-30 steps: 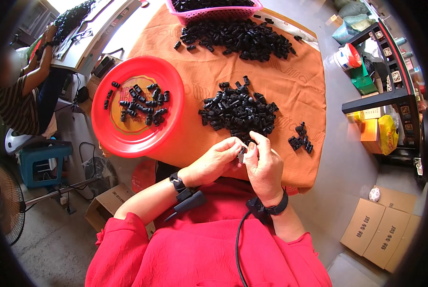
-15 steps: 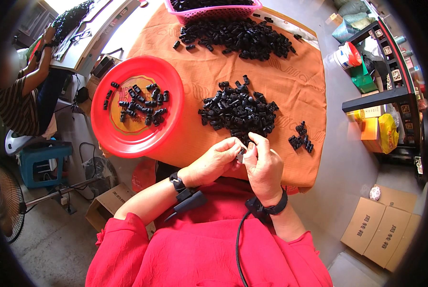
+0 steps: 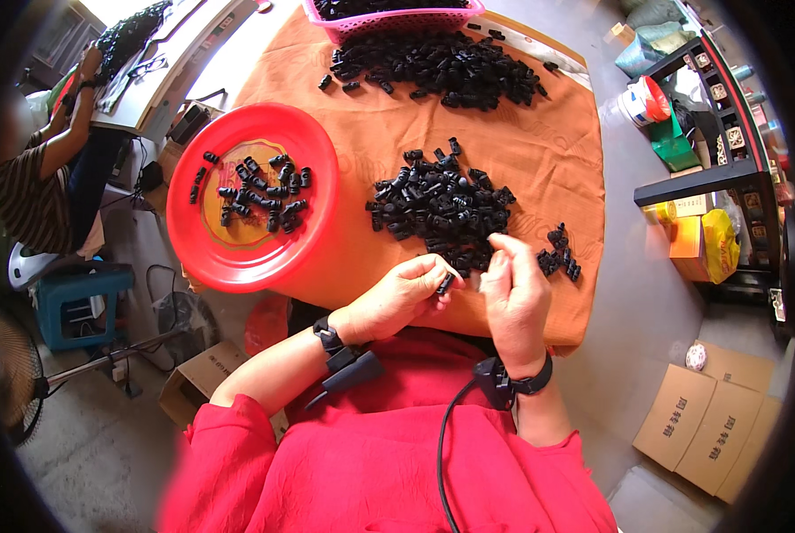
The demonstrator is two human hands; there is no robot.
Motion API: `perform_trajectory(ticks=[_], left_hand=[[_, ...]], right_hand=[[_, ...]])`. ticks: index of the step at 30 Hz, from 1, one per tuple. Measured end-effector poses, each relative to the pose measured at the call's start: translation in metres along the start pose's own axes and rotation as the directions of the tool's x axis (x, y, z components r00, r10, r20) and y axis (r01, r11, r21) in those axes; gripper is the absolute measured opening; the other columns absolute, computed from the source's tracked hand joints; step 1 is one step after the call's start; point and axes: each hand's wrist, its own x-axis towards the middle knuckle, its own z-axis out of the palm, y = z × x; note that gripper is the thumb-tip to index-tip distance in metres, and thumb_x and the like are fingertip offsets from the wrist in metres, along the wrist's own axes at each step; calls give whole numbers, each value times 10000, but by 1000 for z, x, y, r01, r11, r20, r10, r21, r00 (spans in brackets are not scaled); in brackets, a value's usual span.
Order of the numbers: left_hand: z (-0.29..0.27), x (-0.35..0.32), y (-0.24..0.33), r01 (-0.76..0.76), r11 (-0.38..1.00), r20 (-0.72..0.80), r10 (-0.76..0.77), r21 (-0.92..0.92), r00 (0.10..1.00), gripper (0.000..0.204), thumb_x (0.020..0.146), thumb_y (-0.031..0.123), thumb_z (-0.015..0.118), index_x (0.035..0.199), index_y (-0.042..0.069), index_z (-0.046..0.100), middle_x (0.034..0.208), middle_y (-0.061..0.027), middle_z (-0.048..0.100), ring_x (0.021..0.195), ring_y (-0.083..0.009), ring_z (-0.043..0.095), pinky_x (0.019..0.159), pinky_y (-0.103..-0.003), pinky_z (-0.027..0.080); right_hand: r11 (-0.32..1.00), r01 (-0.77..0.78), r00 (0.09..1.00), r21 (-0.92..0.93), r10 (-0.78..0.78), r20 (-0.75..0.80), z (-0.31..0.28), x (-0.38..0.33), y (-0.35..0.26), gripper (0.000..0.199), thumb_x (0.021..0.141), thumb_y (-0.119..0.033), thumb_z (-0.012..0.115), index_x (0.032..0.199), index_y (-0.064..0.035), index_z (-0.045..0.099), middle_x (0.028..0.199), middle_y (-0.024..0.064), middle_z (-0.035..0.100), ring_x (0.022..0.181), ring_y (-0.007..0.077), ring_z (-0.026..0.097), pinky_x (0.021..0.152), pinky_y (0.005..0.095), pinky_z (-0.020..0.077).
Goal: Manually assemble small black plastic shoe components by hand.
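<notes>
My left hand [image 3: 408,291], over the near edge of the orange-covered table, pinches a small black ribbed plastic fitting [image 3: 446,283] between thumb and fingers. Just right of it is my right hand [image 3: 517,298], apart from the left, its index finger extended and the thumb slightly away from it; I see nothing between them. Its fingertips are at the near right side of a heap of black fittings [image 3: 437,200]. A smaller cluster of black pieces [image 3: 557,256] lies to the right. On the left, a round red tray [image 3: 313,235] holds several black fittings.
A larger spread of black parts [image 3: 442,69] covers the far side, before a pink basket [image 3: 397,25] of more. A dark rack [image 3: 699,188] and cartons [image 3: 704,426] stand right. Left are a fan [image 3: 11,377], a blue stool [image 3: 82,302] and another person [image 3: 37,195] seated at a table.
My right hand has moved right, away from my left hand, and its fingers have come off the fitting. The left hand keeps the fitting in nearly the same place.
</notes>
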Motion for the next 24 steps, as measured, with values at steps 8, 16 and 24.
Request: perform_trajectory(ticks=[8, 16, 24], left_hand=[[-2, -1, -1, 12, 998, 25, -11, -63, 1000, 202, 1036, 284, 504, 1029, 90, 561, 884, 28, 536, 792, -48, 489, 699, -199, 429], [-6, 0, -3, 47, 998, 12, -46, -45, 999, 177, 1036, 299, 502, 1007, 131, 548, 890, 43, 538, 795, -46, 499, 686, -202, 432], [-4, -2, -2, 44, 999, 31, -44, -21, 999, 187, 1036, 309, 502, 1007, 134, 562, 903, 48, 548, 807, -49, 507, 713, -210, 438]], right_hand=[[996, 54, 991, -66, -45, 128, 14, -13, -8, 179, 907, -63, 598, 1085, -52, 618, 655, 130, 637, 608, 303, 647, 559, 406, 504], [995, 42, 994, -87, -33, 105, 19, -15, -8, 164, 909, -73, 600, 1071, -52, 612, 661, 144, 646, 624, 319, 659, 563, 419, 510], [997, 0, 994, -78, 9, 112, 18, -16, -8, 167, 914, -78, 597, 1079, -53, 602, 687, 160, 653, 646, 339, 664, 565, 430, 512]])
